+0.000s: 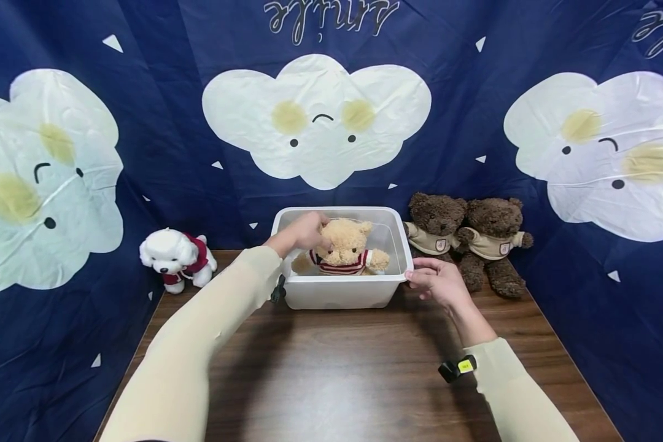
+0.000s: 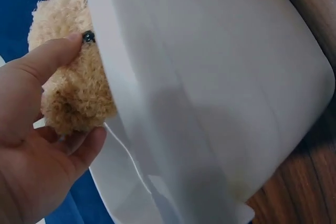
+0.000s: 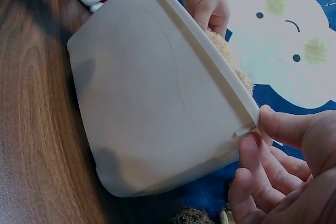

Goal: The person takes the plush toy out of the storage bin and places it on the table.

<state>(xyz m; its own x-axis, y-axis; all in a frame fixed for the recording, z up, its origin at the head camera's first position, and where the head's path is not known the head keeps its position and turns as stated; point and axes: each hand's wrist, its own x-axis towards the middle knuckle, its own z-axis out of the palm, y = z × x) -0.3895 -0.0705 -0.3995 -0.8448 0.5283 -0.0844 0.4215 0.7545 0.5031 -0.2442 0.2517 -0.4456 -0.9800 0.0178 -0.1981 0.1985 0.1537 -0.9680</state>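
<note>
A light tan teddy bear (image 1: 347,236) in a red-striped shirt sits inside a white plastic bin (image 1: 339,294), facing the front wall. My left hand (image 1: 307,232) reaches over the bin's left side and grips the bear's head by its side. In the left wrist view, the thumb of the left hand (image 2: 37,114) lies beside the bear's dark eye, with the other fingers curled round behind. At the bin's front right corner, my right hand (image 1: 442,283) pinches the rim between thumb and fingers, which the right wrist view shows close up. The bin's front wall hides the bear's lower body.
On the wooden table (image 1: 331,368), a white toy dog (image 1: 171,255) in a red outfit stands left of the bin. Two dark brown teddy bears, one (image 1: 436,218) beside the other (image 1: 494,224), sit to its right. A blue cloth (image 1: 171,153) with clouds hangs behind.
</note>
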